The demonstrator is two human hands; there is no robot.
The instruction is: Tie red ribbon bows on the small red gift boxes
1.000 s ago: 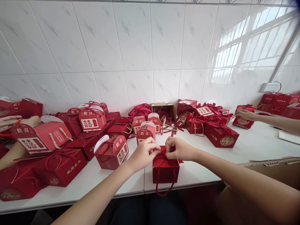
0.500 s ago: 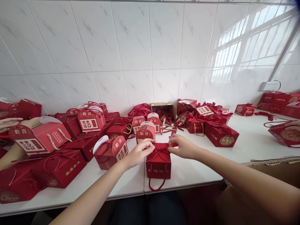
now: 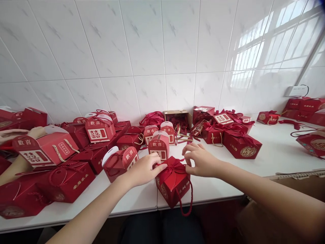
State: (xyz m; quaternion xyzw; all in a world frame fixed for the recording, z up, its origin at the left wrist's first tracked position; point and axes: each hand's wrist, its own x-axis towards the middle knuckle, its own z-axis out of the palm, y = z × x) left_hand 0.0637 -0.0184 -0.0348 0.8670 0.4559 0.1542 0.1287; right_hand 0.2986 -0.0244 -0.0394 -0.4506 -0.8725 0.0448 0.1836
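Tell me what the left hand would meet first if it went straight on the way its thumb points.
The left hand would probably meet the ribbon bow on top of the red box first; the thumb tip looks very close, but contact is unclear.

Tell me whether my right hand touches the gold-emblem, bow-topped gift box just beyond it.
Apart. The head view shows white tabletop between the right hand and the bow-topped gift box.

歡喜 and 囍 marked several red-and-white cartons (image 3: pixel 100 127); gold 安居乐业 ran across a dark red box (image 3: pixel 66 183) at left; a ribboned box (image 3: pixel 170 184) in front bore partly legible lettering.
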